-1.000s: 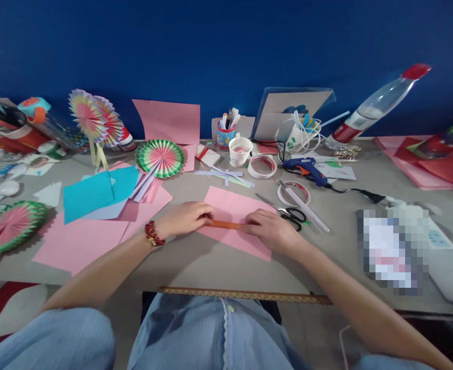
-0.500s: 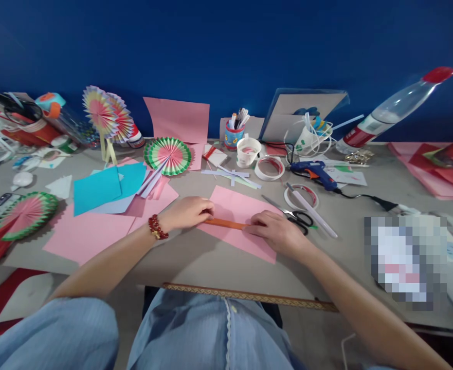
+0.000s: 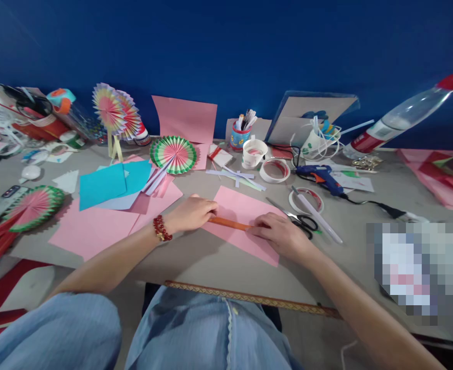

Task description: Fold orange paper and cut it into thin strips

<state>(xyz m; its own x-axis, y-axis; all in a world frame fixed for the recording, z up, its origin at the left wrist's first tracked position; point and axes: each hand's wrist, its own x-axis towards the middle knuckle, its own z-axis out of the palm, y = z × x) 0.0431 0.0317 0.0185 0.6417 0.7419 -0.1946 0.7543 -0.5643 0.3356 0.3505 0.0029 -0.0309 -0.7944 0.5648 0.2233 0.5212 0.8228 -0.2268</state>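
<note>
Orange strip (narrow), straight, across pink sheet

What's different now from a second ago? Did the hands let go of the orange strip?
Mostly just the view: it has turned a bit left, so things on the table appear farther right. Nothing was picked up or let go. The left hand and right hand still hold the orange strip over the pink sheet. The scissors and blue glue gun stayed put.
</note>
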